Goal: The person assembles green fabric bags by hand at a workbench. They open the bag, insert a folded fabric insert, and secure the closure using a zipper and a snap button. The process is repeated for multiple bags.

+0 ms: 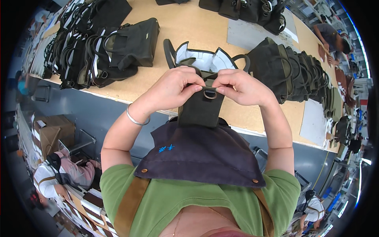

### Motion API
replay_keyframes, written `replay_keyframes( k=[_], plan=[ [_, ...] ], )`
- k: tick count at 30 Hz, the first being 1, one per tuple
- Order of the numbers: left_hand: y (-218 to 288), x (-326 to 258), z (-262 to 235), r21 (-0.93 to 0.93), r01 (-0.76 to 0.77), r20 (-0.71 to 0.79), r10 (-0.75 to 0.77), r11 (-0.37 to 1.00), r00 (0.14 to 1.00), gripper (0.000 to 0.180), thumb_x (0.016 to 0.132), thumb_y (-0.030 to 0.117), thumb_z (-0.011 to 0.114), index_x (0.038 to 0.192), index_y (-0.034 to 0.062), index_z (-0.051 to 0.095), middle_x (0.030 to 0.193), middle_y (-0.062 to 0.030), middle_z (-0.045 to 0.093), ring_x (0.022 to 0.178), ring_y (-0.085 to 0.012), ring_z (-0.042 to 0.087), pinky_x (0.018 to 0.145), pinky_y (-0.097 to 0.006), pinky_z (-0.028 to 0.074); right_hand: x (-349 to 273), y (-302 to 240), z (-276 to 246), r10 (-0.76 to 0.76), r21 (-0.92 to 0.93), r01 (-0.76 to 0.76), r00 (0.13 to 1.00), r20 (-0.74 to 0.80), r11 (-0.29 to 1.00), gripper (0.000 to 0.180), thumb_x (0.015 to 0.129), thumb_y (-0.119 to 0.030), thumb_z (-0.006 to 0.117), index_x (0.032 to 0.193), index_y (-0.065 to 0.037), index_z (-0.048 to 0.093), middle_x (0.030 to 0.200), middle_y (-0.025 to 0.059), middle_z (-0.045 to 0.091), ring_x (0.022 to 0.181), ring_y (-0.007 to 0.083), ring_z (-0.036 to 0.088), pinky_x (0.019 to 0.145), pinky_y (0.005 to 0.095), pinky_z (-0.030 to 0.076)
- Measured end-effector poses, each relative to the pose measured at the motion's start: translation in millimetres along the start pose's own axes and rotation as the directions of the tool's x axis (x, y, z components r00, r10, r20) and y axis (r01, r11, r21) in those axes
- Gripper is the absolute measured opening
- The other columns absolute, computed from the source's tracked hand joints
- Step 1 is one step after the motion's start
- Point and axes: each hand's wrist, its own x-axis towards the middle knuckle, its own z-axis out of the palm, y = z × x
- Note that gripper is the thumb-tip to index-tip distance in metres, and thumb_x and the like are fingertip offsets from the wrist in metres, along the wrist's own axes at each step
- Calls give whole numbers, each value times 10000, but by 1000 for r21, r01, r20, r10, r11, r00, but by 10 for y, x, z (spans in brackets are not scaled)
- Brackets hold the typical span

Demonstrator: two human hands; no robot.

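A dark green handbag [199, 108] stands at the table's near edge, its end panel toward me and its top gaping to show a pale lining [203, 57]. My left hand [179, 87] pinches the upper edge of that panel between thumb and fingers. On the same edge, just to the right, my right hand [241, 87] pinches too, thumbs almost meeting. Between and below the thumbs a metal D-ring [209, 94] hangs on the panel. A handle [169, 53] loops out at the bag's left, another [242, 62] at its right.
Rows of dark handbags [134, 41] crowd the table's left; more bags [272, 67] stand in a row at the right. Others [244, 14] lie at the far side. A cardboard box [55, 132] rests on the floor at left. People work around: one [331, 37] at far right.
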Motion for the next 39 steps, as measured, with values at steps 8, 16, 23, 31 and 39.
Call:
replay_keyframes(
  k=[8,16,23,31,39],
  plan=[
    [-6,10,114,142,-76,-49,84,987,995,55,805,68,656,854,44,664,697,-96,499,684,-280,504,622,-390,409,51,76,156,-131,-28,129,988,-81,991,83,896,-79,591,920,-5,618,797,116,561,757,298,568,662,377,462],
    [-35,-204,424,465,-290,-125,386,837,914,202,692,21,671,888,73,679,737,-47,514,712,-235,500,621,-352,398,-240,31,354,-266,-449,152,943,-202,880,151,735,-103,666,878,-112,620,789,36,511,797,230,563,656,364,487],
    [-589,-469,674,489,-2,-537,303,872,787,336,870,92,631,1199,58,572,1044,-105,584,897,-225,563,856,-339,436,-438,648,591,-200,-337,-141,575,-793,931,187,737,-128,740,885,-87,634,947,89,588,909,273,585,760,351,496],
    [-813,-168,1053,52,191,-330,-163,980,930,479,894,143,574,1308,-40,418,1164,-235,494,1146,-359,459,991,-429,384,176,664,482,240,-124,-435,687,-686,892,452,763,-408,743,1081,-102,643,1406,237,348,1208,422,426,1022,462,371],
    [-335,158,274,432,293,-590,22,853,807,545,737,48,671,1264,89,539,1209,-160,527,1147,-348,483,943,-408,405,312,508,323,-163,-420,-58,866,-472,906,232,640,64,583,773,-99,681,1266,46,557,1129,290,516,1001,444,329]
  ],
)
